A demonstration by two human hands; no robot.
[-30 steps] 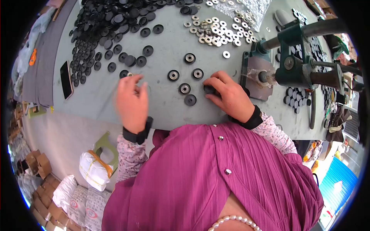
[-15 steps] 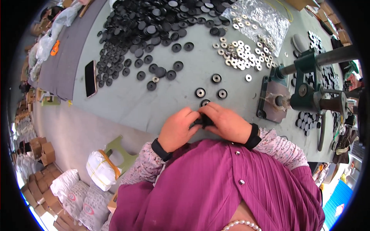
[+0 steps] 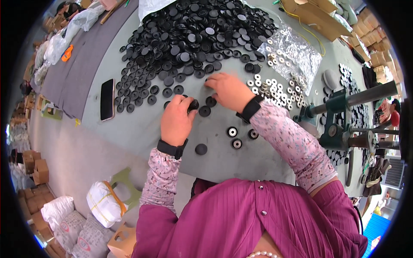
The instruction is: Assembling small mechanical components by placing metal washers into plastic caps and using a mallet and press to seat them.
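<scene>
My left hand (image 3: 176, 120) pinches a round black cap (image 3: 193, 105) between thumb and fingers at the near edge of the cap pile. My right hand (image 3: 232, 92) reaches over the table, its fingers pointing left; motion smears it, and I cannot make out whether its fingertips hold anything. Two loose black caps, one of them a dished cap (image 3: 204, 111), lie between the hands. A smooth-topped black cap (image 3: 201, 149) sits nearer to me. Right of it are three black caps with metal rings set in them, including a ringed cap (image 3: 236, 143).
A big heap of black caps (image 3: 193, 34) covers the far table. Loose metal rings (image 3: 279, 93) lie right, beside a clear plastic bag (image 3: 292, 53). A green hand press (image 3: 333, 124) stands at the right. A phone (image 3: 107, 99) lies left, near a grey cloth (image 3: 81, 69).
Both hands have moved apart and forward from close to my body to the cap pile. A smooth-topped cap now lies where they were. The view has shifted.
</scene>
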